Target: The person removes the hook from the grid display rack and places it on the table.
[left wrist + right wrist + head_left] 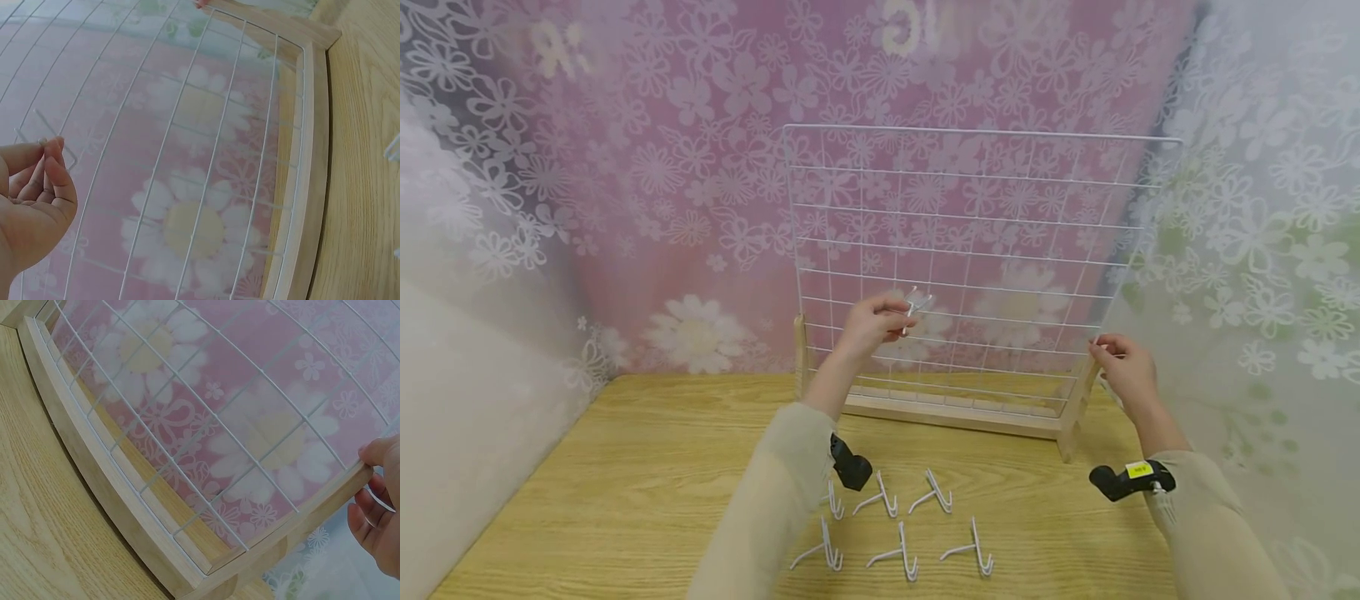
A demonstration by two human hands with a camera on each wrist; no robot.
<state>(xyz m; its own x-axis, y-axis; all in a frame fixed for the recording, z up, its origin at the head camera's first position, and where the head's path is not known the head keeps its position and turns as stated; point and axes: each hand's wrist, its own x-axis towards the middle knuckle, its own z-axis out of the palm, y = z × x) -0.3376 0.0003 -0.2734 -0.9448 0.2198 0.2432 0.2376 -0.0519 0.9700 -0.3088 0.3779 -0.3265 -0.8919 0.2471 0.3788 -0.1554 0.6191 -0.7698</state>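
My left hand (874, 327) pinches a white wire hook (912, 312) between thumb and fingertips, in front of the lower middle of a white wire grid panel (967, 285). In the left wrist view, two prongs of the hook stick out past the fingertips. The panel stands upright in a light wooden stand (955, 417). At the stand's right end, my right hand (1126, 367) grips the top of the wooden post (337, 494), thumb on one side and fingers on the other. Several more white wire hooks (976, 548) lie on the table in two rows.
The wooden table (647, 467) has its back edge close to a pink flowered curtain (692, 167). A pale flowered curtain (1262, 275) hangs at the right, near my right arm. My left forearm reaches over the table and partly covers the leftmost hooks.
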